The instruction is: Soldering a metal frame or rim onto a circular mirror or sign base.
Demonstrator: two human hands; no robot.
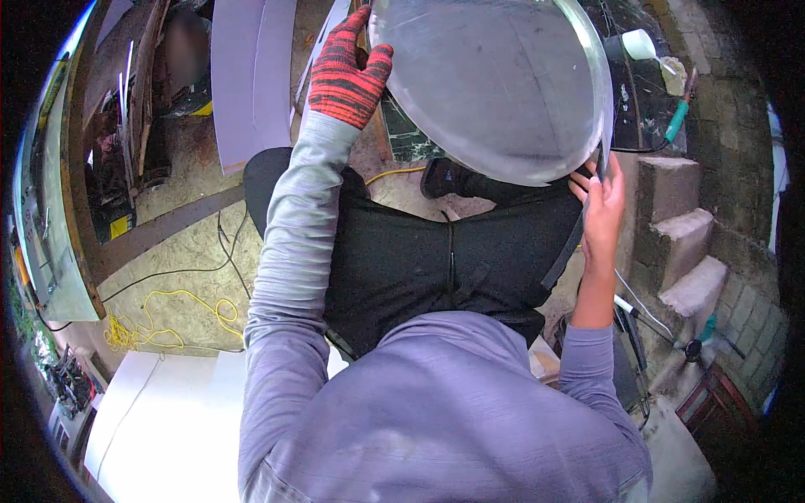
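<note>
A large rounded grey panel (499,88) with a shiny, pale rim stands tilted above my knees, its top cut off by the frame. My left hand (348,77), in a red-and-black striped glove, grips its left edge, with the thumb reaching toward the face. At the lower right of the rim, my bare right hand (604,205) is closed on a thin dark strip (564,256). One end of that strip runs up along the rim, and the other hangs down past my right knee. Some right fingers are partly behind the panel edge.
Lilac curved sheets (251,75) stand at the far left. A yellow cord (172,323) and dark cables lie on the floor. To the right are a white cup (639,44), a teal-handled tool (677,121) and concrete steps (683,235). A white board (163,419) lies at lower left.
</note>
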